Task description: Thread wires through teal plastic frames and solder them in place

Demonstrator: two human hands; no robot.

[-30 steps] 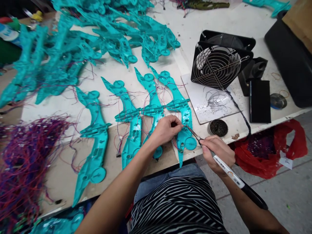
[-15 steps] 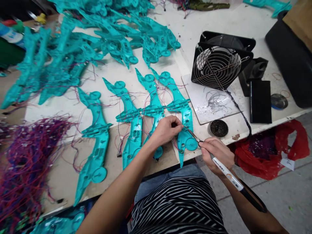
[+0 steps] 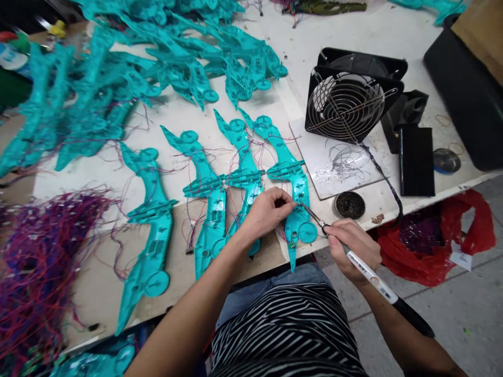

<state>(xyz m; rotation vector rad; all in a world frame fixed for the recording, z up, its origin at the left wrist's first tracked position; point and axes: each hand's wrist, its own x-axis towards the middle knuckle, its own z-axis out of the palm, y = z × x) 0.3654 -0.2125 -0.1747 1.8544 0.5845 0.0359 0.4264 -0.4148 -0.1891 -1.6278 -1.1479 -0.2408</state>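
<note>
My right hand (image 3: 352, 246) is closed around a white and black soldering iron (image 3: 369, 276), whose tip touches the rightmost teal plastic shell (image 3: 293, 180) near the table's front edge. My left hand (image 3: 267, 209) is pinched on a thin wire at the same spot on that shell. Three more teal shells (image 3: 214, 201) with red and purple wires lie in a row to the left. My striped shirt and jeans fill the bottom of the view.
A black fan (image 3: 348, 102) stands at the right on a white tile (image 3: 338, 167) with solder scraps. A small round tin (image 3: 349, 204) sits by my right hand. Teal shells are heaped at the back (image 3: 157, 57); a wire bundle (image 3: 35, 256) lies left. A red bag (image 3: 436, 246) hangs below.
Both hands stay at the same spot on the rightmost shell; the soldering iron shifts only slightly. The view has drifted a little.
</note>
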